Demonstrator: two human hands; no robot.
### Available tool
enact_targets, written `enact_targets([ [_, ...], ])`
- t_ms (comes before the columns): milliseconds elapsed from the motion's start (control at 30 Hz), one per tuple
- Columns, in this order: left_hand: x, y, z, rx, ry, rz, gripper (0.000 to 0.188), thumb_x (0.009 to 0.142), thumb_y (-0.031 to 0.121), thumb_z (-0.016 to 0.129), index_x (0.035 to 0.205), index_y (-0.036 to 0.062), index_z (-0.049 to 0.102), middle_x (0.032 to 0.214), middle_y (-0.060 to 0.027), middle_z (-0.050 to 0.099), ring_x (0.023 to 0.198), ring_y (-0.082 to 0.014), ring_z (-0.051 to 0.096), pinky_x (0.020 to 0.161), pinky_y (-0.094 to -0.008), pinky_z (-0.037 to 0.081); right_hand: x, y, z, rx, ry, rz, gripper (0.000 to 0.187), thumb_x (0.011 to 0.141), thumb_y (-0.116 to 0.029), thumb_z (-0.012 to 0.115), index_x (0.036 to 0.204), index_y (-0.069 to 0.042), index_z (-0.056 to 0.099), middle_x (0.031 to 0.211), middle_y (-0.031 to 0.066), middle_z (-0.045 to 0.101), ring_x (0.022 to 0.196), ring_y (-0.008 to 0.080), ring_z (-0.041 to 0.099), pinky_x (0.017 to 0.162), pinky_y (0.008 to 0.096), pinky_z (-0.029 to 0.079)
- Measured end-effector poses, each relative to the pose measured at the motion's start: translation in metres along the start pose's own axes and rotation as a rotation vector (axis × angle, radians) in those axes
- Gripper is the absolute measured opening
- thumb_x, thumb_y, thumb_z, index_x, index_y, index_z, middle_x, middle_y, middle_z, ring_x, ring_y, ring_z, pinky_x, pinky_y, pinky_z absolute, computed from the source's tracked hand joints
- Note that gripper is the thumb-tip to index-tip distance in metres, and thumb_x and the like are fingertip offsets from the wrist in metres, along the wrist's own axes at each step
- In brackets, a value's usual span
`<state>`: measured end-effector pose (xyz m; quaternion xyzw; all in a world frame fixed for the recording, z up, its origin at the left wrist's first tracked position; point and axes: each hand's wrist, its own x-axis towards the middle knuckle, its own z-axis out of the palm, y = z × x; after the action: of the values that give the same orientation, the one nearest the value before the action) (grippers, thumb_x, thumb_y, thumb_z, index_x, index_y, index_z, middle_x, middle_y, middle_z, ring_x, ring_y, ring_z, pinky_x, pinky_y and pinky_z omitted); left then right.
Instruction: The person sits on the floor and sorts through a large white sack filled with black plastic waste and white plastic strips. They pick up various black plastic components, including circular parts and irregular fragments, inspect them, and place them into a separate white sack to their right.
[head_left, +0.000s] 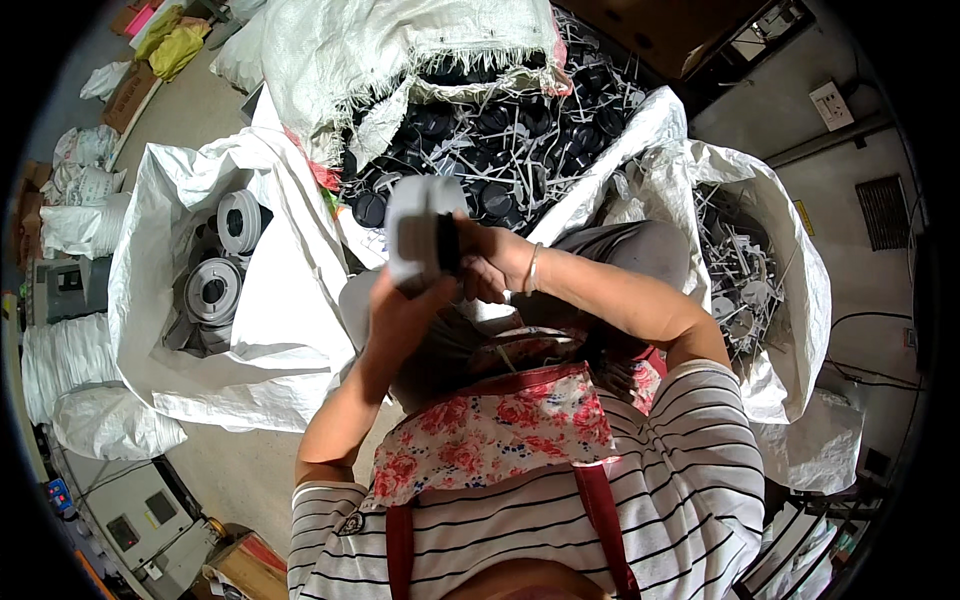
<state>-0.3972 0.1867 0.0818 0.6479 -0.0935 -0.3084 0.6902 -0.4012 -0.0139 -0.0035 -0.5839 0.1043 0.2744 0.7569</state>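
A round, grey-white plastic part [411, 232] with a black round piece [447, 243] on its right side is held up before my lap, its outline smeared by motion. My left hand [402, 312] grips it from below and to the left. At the black side, my right hand [492, 258] has its fingers curled against the part; what its lower fingers pinch is hidden. Just beyond lies a heap of black round caps [495, 200] tangled with thin grey plastic sticks [520, 150].
At left, an open white sack [290, 270] contains several grey round parts [212, 291]. Another white sack [800, 290] at right contains grey plastic sticks [740, 270]. A frayed woven sack [340, 60] lies over the heap's far side. Wrapped bundles [68, 365] line the left.
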Motion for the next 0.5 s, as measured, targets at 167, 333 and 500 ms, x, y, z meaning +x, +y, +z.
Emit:
enact_targets([
  [167,-0.007,-0.002,-0.01,0.126,0.045,0.113,0.039,0.075,0.004,0.069,0.11,-0.002,0.053,0.094,-0.0077,0.062,0.083,-0.0168,0.061,0.075,-0.0296,0.05,-0.009,-0.006,0.038,-0.314,0.237,-0.789,0.059,0.085,-0.058,0.047,0.106,-0.003,0.055,0.084,0.0147,0.062,0.068,0.0248,0.063,0.06,0.0345,0.052],
  [333,-0.019,0.008,-0.057,0.794,0.436,0.489,0.065,0.072,0.013,0.075,0.126,-0.0017,0.042,0.11,-0.0128,0.058,0.097,-0.0219,0.059,0.083,-0.0305,0.047,-0.007,-0.017,0.012,-0.285,0.286,-0.017,0.064,0.077,-0.054,0.062,0.107,0.002,0.054,0.098,0.0206,0.061,0.088,0.0303,0.062,0.08,0.0358,0.05],
  [500,-0.011,0.051,-0.128,0.311,1.046,0.749,0.079,0.081,0.012,0.065,0.141,-0.0041,0.017,0.144,-0.0174,0.028,0.132,-0.0279,0.029,0.107,-0.0366,0.024,0.026,-0.01,-0.129,-0.95,0.914,0.317,0.114,0.055,-0.064,0.075,0.124,0.015,0.031,0.117,0.0265,0.054,0.108,0.0357,0.055,0.093,0.0374,0.044],
])
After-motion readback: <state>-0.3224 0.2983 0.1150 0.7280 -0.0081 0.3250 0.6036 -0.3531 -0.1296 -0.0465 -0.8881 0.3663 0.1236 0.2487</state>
